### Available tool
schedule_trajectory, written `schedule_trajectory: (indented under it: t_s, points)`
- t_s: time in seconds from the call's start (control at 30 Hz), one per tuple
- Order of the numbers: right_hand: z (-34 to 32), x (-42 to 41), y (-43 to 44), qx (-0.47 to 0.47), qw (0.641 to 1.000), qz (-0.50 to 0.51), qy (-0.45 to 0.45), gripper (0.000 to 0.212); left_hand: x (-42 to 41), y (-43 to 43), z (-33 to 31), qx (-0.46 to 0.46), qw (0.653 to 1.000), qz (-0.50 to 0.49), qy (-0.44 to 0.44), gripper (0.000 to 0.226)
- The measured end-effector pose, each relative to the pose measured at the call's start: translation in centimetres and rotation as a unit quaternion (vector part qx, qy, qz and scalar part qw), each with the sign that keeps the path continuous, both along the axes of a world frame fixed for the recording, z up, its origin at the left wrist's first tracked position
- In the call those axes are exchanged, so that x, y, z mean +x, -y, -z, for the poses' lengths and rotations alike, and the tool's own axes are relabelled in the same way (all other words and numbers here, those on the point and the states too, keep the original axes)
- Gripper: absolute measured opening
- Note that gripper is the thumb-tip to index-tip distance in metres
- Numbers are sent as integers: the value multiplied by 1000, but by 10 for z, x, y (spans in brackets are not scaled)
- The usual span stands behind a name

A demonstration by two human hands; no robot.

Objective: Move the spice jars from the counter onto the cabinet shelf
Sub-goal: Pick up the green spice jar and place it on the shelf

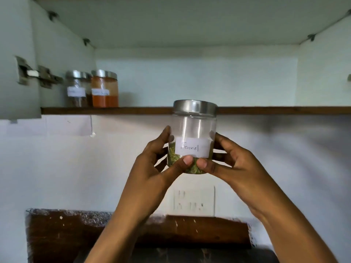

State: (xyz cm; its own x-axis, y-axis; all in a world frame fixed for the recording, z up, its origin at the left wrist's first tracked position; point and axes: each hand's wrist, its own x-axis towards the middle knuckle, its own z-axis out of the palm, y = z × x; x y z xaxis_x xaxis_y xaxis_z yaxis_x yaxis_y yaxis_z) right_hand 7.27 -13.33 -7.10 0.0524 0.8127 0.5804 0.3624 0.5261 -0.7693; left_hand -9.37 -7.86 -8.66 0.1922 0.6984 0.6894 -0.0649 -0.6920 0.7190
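A clear jar with a steel lid and a paper label reading "Fennel" is held up in the air, its lid level with the brown front edge of the cabinet shelf. Green fennel fills its lower part. My left hand grips its left side and my right hand its right side, both thumbs pressed on the front under the label. Two steel-lidded jars stand on the shelf at the far left: one with dark spice, one with orange powder.
The cabinet door's hinge juts out at the left. The shelf stretches bare to the right of the two jars. Below, a wall socket plate and a dark brown backsplash sit above the dark counter edge.
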Motion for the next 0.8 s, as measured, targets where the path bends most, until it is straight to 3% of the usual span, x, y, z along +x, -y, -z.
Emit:
schedule_trajectory:
  t_s: [0.17,0.3,0.47,0.63,0.8]
  points:
    - [-73,-33,-34,66,997,-18,21,54,-29,-26,-69,87,995,-57,-4,76]
    - [-119,-57,-75,67,997,-32,18,44,-51,-54,-117,121,988,-95,-31,62]
    - [-153,-83,-134,10,999,-27,23,60,-76,-97,-150,80,985,-130,-76,53]
    - [-162,-108,-180,-60,997,3,55,69,-96,-148,-158,27,960,-222,-167,52]
    - [-159,-124,-211,-115,987,45,105,54,-101,-179,-152,14,932,-272,-238,47]
